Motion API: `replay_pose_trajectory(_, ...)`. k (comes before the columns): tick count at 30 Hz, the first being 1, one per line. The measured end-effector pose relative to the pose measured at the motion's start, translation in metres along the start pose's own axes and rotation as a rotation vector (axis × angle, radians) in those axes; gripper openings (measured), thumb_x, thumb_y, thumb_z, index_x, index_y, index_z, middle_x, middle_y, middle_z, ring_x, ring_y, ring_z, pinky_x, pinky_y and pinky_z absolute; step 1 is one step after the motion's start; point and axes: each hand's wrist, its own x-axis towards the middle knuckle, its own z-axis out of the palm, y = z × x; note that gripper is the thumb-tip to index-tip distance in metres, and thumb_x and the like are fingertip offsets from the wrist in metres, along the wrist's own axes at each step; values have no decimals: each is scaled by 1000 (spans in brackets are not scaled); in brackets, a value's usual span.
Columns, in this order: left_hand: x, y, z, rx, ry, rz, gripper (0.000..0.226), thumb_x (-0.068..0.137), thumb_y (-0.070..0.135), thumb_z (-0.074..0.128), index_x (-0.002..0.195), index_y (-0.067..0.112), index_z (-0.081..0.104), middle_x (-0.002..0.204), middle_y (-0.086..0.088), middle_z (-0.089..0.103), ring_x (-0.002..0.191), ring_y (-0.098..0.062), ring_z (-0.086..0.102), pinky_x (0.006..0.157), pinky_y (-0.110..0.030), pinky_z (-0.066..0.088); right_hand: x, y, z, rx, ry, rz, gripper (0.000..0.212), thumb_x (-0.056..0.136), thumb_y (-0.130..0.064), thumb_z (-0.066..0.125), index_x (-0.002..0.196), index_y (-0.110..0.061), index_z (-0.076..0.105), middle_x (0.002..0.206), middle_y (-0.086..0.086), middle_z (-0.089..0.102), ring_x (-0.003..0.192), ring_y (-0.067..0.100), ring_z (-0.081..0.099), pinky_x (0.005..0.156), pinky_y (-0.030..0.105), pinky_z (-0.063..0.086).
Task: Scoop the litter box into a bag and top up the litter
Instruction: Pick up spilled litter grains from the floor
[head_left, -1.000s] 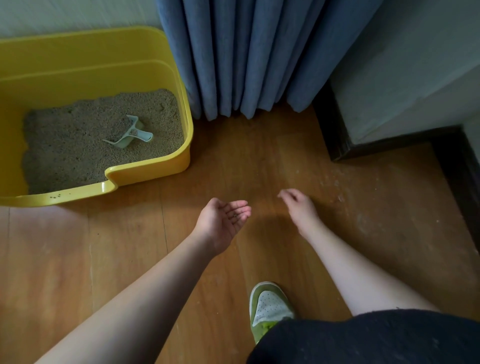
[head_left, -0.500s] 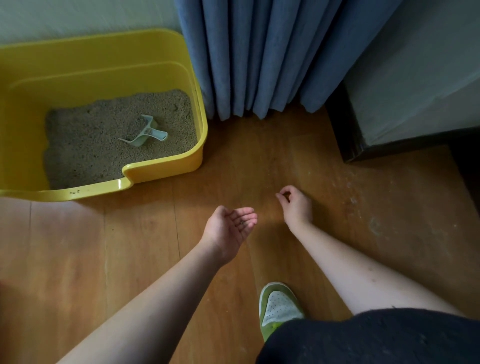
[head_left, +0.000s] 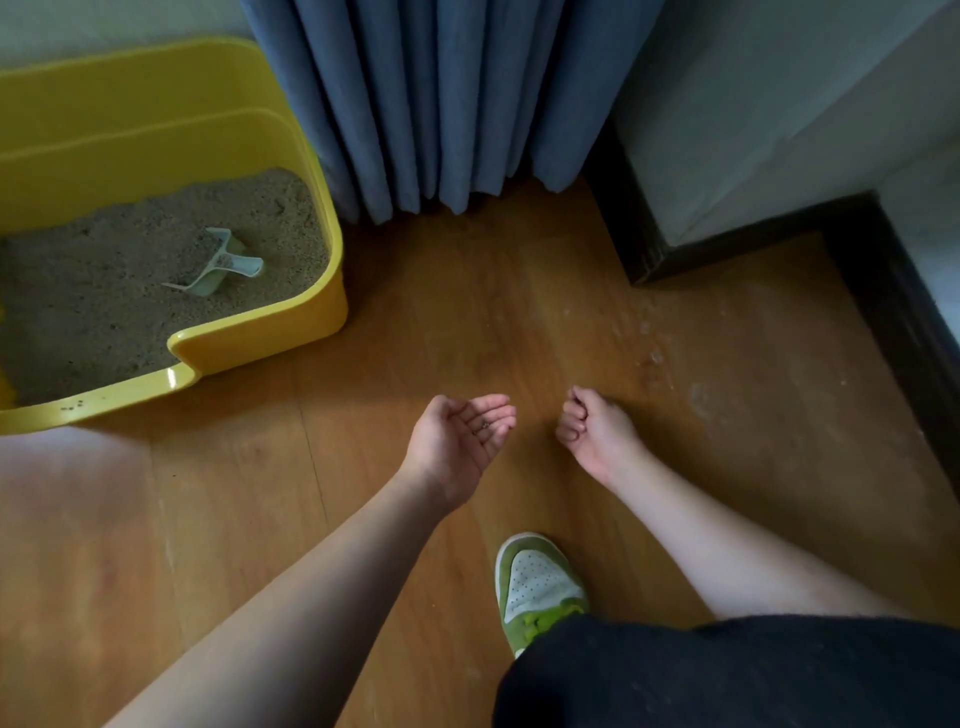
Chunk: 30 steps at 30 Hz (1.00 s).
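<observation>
Left hand (head_left: 457, 441) cupped palm-up, grip released, a few dark grains in it, probably stray litter collected. Right hand (head_left: 597, 431) loosely clenched; contents unclear. Pale green plastic scoop (head_left: 218, 265) lies untouched on sand in yellow plastic litter box (head_left: 270, 327), upper left on wooden floor (head_left: 519, 312). No bag visible.

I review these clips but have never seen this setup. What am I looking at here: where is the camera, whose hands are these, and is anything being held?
This is a head-worn camera looking down at the wearer's own bare hands. The left hand is cupped palm-up with a few small dark specks in it; the right hand has curled fingers, and whether it holds anything cannot be told. On the wooden floor stands a yellow litter box with a pale scoop lying on the litter. No bag is visible.
</observation>
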Motion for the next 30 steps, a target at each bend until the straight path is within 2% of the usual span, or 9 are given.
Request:
replay_pose_trajectory(5,5,-7,9,22,-8,-30,48,95,17,23,98,-8,64,82,-19,72,75,-23,70,75,-25,56,-8,-7,-4,1,-110,39,25,97,-14,37,73,-15,44,56,-2,38,45,9,32,45,21,27)
replay_pose_trajectory(9,6,-5,9,23,-3,-18,49,96,17,23,99,-9,65,85,-20,72,77,-25,70,76,-26,57,-8,-15,-6,4,-103,53,22,94,-13,35,75,-13,47,60,2,48,51,11,37,49,21,28)
replay_pose_trajectory(13,7,1,8,32,-1,16,49,96,16,24,98,-9,65,86,-21,71,82,-26,69,84,-30,53,9,-19,-10,-37,-69,25,26,97,-28,38,81,-13,52,57,-2,42,46,10,34,46,22,29)
replay_pose_trajectory(16,8,6,6,38,9,70,49,96,16,23,100,-9,65,88,-21,71,82,-25,70,80,-29,57,13,-29,0,-322,52,-64,34,97,-42,49,89,-13,64,58,-8,44,49,6,37,49,20,29)
replay_pose_trajectory(18,10,10,5,28,14,90,49,97,16,23,101,-9,65,91,-21,71,84,-26,70,83,-30,56,15,-36,8,-600,109,-181,32,94,-45,54,104,-18,68,73,-12,53,62,4,45,58,19,36)
replay_pose_trajectory(20,11,13,5,25,11,91,50,97,17,23,103,-8,65,93,-21,71,86,-26,71,84,-30,56,20,-40,14,-858,159,-340,35,92,-44,57,116,-19,65,90,-12,59,79,5,52,69,19,42)
replay_pose_trajectory(22,13,14,8,29,9,92,51,97,18,23,105,-8,65,96,-21,71,88,-26,71,85,-31,57,25,-41,23,-1047,160,-502,29,91,-37,61,112,-17,66,86,-11,59,77,2,52,67,15,39)
replay_pose_trajectory(27,15,17,9,29,9,97,51,97,18,23,105,-8,65,94,-21,70,87,-27,69,89,-32,53,38,-36,38,-1236,92,-590,22,90,-27,65,110,-20,65,114,1,67,108,16,60,81,22,44)
replay_pose_trajectory(30,17,19,2,24,33,108,51,97,18,22,105,-8,65,95,-22,70,88,-27,69,91,-33,52,44,-32,42,-1260,101,-604,21,89,-27,66,109,-21,64,116,3,67,110,20,60,81,22,45)
